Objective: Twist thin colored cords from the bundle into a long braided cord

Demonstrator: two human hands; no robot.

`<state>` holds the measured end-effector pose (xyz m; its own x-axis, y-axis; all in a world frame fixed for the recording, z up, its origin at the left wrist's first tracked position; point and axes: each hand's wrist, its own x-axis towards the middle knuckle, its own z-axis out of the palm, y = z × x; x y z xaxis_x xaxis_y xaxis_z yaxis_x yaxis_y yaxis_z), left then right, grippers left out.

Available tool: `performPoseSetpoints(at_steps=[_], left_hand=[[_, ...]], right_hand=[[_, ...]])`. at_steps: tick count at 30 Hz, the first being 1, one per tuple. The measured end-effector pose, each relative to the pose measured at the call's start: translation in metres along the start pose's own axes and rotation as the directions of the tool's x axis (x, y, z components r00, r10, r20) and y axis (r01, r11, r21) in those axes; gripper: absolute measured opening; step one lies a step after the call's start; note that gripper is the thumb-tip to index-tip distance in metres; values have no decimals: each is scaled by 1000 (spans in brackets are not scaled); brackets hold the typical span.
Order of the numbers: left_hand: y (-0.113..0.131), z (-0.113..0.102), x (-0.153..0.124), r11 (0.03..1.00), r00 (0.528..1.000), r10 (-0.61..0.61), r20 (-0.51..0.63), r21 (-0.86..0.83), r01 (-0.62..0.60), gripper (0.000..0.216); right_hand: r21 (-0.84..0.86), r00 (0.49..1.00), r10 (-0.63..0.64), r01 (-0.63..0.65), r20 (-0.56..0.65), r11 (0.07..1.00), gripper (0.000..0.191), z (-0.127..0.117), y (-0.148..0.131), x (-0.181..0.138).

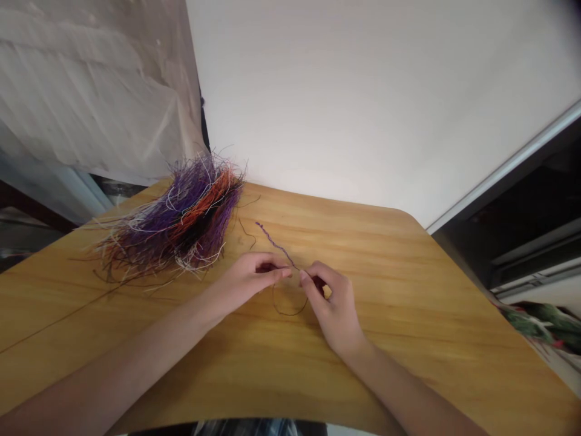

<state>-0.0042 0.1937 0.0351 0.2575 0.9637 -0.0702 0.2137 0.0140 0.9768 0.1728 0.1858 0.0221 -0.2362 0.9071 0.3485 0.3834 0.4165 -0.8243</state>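
My left hand (pixel 263 272) pinches a thin dark strand, its thumb and forefinger pressed together. Close by on the right, my right hand (pixel 329 297) is closed in a pinch on the same fine work. From between the fingertips a twisted purple cord (pixel 276 244) runs up and left over the table. Below the hands a thin strand (pixel 290 314) hangs in a loop from one hand to the other. Left of my left hand lies a big bundle of fibres (pixel 195 209) in purple, orange, black and white.
The wooden table (pixel 408 290) stretches under both arms. Loose dark fibres (pixel 247 231) lie between the bundle and the cord. A white wall (pixel 345 109) rises behind the table, and a pale translucent sheet (pixel 100 91) hangs at the back left.
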Motion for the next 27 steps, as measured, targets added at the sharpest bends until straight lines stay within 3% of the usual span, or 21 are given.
performPoseSetpoints(at_steps=[5, 8, 14, 18, 23, 27], left_hand=[[2, -1, 0, 991, 993, 109, 38, 77, -112, 21], [5, -2, -1, 990, 991, 96, 92, 93, -104, 20], [5, -1, -3, 974, 989, 100, 113, 191, -120, 20], [5, 4, -5, 944, 987, 153, 45, 288, -160, 14], [5, 16, -10, 690, 905, 419, -76, 675, -263, 11], [0, 30, -15, 488, 858, 511, 39, 809, -328, 16]], right_hand=[[73, 993, 38, -47, 111, 996, 21, 1, 2, 4], [120, 985, 38, -59, 170, 991, 21, 2, 2, 5], [159, 980, 41, -73, 194, 985, 19, 0, 2, 8], [191, 983, 42, -76, 176, 979, 19, -1, 4, 10], [263, 992, 104, -119, 68, 958, 19, 4, 8, 10], [324, 986, 164, -161, 17, 932, 22, 7, 8, 8]])
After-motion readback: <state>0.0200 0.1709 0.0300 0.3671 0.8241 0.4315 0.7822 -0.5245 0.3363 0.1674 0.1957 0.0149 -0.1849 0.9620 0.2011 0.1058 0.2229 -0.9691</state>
